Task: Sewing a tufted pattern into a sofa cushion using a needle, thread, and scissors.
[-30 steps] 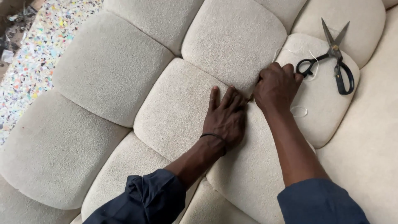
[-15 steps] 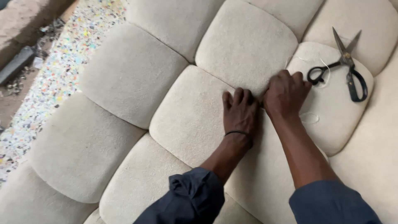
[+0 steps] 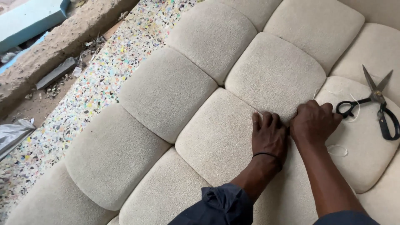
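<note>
A cream tufted cushion [image 3: 166, 87] with puffy square pads fills the view. My left hand [image 3: 268, 135] lies flat on one pad, fingers pressed together at the seam between pads. My right hand [image 3: 312, 123] is beside it, knuckles up, fingers curled into the same seam; what they pinch is hidden. A thin white thread [image 3: 338, 149] loops on the pad just right of my right hand. Black-handled scissors [image 3: 377, 104] lie partly spread on that pad, a short way from my right hand.
To the left is a floor of multicoloured speckled foam [image 3: 96, 83]. Beyond it run a rough brown ledge [image 3: 62, 37], a grey block [image 3: 56, 73] and a pale blue slab [image 3: 29, 16]. Grey plastic [image 3: 10, 135] lies at the left edge.
The view has swung left and down, so hands and scissors sit further right in the frame. Both hands stay at the same seam, the left fingers drawn closer together.
</note>
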